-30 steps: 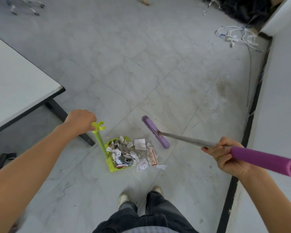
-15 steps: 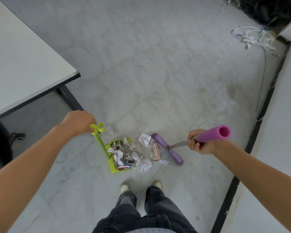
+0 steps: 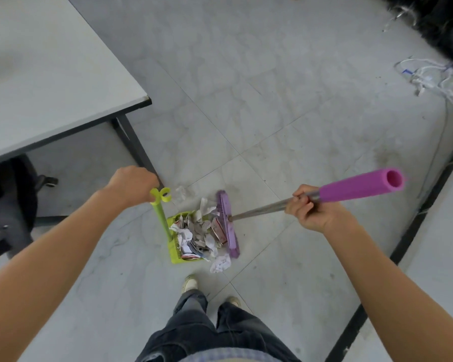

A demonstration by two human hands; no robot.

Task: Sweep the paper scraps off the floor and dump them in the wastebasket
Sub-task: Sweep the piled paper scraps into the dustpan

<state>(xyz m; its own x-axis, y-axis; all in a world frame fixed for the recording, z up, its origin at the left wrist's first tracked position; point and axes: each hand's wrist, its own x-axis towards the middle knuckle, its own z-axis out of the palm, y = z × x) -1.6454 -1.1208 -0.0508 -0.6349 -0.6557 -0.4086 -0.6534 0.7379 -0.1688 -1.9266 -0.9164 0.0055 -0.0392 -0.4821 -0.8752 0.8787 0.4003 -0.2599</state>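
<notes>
floor point(image 3: 272, 113): grey marbled tiles, soiled toward the dark baseboard point(image 3: 429, 202) | paper scraps point(image 3: 196, 233) heaped in green dustpan point(image 3: 174, 248), one lying just outside, hemmed by purple broom point(image 3: 228, 226) | dustpan handle gripped by left hand point(image 3: 131, 184) | broom shaft gripped by right hand point(image 3: 309, 212) | white table point(image 3: 50, 82) at left | cables point(image 3: 434, 79) tangled far right

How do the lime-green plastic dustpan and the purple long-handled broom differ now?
The lime-green plastic dustpan has a short, nearly upright handle; the purple long-handled broom has a long, slanted one. The dustpan holds the paper scraps; the broom only presses against them. Shared: both rest on the floor, one in the left hand, one in the right hand.
</notes>
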